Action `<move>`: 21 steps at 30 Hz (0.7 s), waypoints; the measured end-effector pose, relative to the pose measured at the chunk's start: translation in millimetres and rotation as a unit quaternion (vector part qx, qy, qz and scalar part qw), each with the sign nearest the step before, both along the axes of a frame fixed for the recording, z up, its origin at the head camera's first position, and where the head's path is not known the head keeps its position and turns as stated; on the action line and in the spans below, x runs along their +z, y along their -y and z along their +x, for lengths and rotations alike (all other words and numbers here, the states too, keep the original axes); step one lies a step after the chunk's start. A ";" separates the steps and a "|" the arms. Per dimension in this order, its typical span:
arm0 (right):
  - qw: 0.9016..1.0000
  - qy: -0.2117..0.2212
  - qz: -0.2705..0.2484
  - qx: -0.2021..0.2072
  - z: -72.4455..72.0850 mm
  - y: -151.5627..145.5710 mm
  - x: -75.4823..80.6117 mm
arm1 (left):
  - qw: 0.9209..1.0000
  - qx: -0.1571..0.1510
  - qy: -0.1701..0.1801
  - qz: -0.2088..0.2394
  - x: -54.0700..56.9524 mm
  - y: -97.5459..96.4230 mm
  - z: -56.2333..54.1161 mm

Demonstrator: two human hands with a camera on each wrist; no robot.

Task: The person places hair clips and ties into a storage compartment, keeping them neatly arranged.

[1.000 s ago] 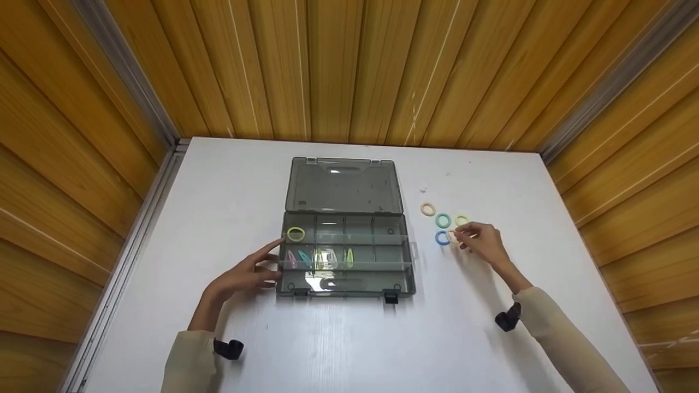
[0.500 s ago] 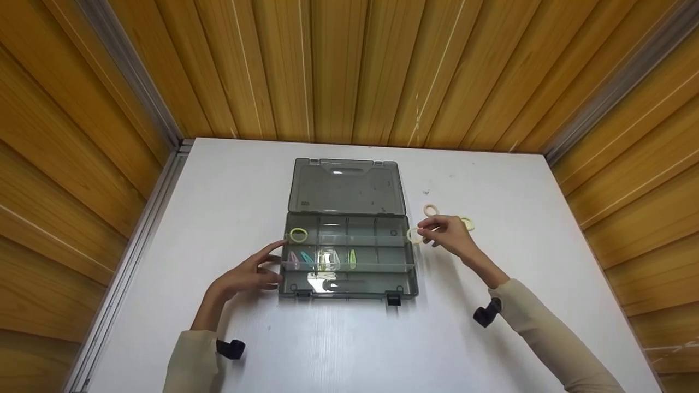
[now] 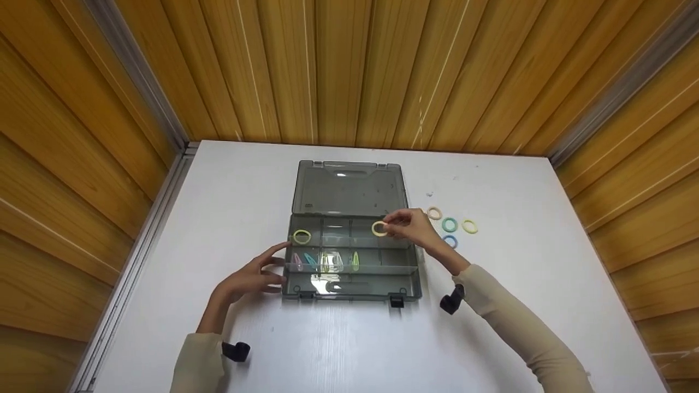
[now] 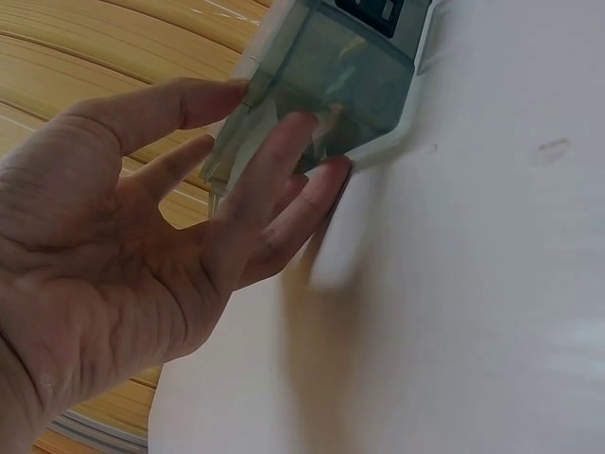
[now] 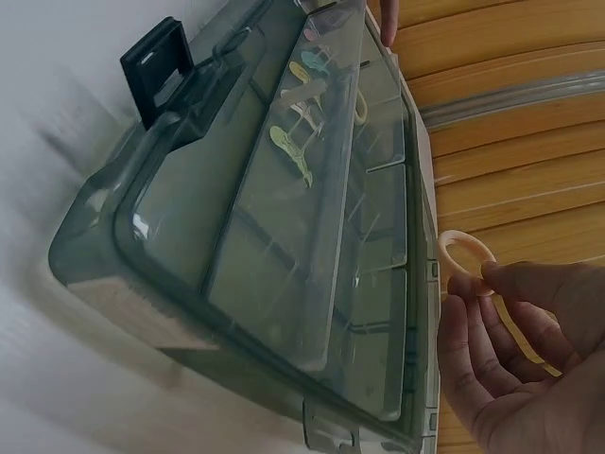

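Note:
An open grey transparent organiser box (image 3: pixel 407 281) lies on the white table (image 3: pixel 502 180), lid (image 3: pixel 349 188) folded back. My right hand (image 3: pixel 410 225) pinches a pale yellow hair ring (image 3: pixel 379 228) (image 5: pixel 467 253) over the box's back row of compartments. My left hand (image 3: pixel 251 275) (image 4: pixel 142 236) rests with straight fingers against the box's left wall (image 4: pixel 312 76). A yellow-green ring (image 3: pixel 302 236) lies in the back left compartment. Several coloured hair clips (image 3: pixel 325 261) (image 5: pixel 293 151) lie in the middle row.
Loose hair rings lie on the table right of the box: a cream one (image 3: pixel 434 213), a teal one (image 3: pixel 449 224), a yellow one (image 3: pixel 469 226) and a blue one (image 3: pixel 450 240). Wooden walls (image 3: pixel 349 65) close in the table on three sides.
My right hand picked a pale yellow ring from the group on the right and carried it left, over the box's back row. The left hand stayed against the box.

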State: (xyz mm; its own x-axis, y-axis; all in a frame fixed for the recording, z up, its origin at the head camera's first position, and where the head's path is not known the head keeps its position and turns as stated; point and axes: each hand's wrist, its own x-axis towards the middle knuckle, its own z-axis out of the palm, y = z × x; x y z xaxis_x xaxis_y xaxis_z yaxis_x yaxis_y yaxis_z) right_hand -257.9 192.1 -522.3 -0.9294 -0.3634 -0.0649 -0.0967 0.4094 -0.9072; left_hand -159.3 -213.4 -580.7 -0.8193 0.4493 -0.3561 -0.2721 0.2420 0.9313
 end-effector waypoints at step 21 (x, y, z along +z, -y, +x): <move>0.999 0.030 0.021 0.031 -13.6 86.2 -17.2 | 1.000 0.023 0.004 0.001 -1.5 -2.9 2.1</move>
State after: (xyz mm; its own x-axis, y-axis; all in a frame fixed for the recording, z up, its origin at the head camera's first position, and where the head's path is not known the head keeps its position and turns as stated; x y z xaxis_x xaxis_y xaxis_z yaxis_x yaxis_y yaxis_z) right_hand -271.5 105.9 -539.5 -0.8991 -0.4161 -0.1359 -0.0690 0.4413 -0.8947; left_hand -157.2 -210.6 -582.2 -0.8362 0.4119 -0.3620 -0.2899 0.2283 0.9294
